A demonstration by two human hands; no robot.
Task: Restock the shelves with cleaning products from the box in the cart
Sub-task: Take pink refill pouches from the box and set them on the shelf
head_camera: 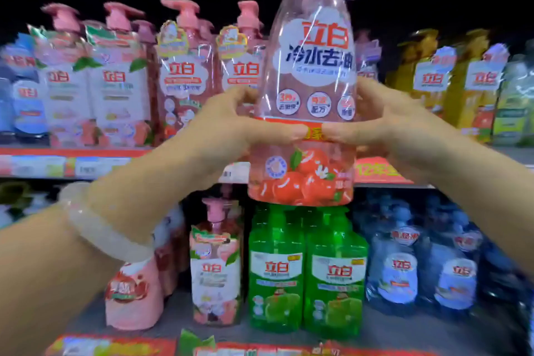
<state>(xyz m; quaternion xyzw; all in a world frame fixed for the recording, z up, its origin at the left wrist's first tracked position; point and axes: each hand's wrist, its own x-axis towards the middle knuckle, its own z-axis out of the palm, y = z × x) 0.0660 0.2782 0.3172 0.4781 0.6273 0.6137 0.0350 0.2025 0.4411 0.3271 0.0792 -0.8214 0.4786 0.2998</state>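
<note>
A tall pink pump bottle of detergent (313, 72) in clear plastic wrap, with orange fruit printed at its base, is held upright in front of the upper shelf (72, 153). My left hand (231, 124) grips its left side and my right hand (372, 115) grips its right side, thumbs meeting across the front. The bottle's base hangs level with the shelf edge, in the gap between the pink pump bottles (185, 75) on the left and the yellow bottles (433, 81) on the right. The box and cart are out of view.
The lower shelf holds a pink refill pouch (133, 298), a pink pump bottle (215, 266), green bottles (306, 277) and blue bottles (419, 263). Blue bottles (17, 89) stand at the upper far left. A pale bangle (101, 225) circles my left wrist.
</note>
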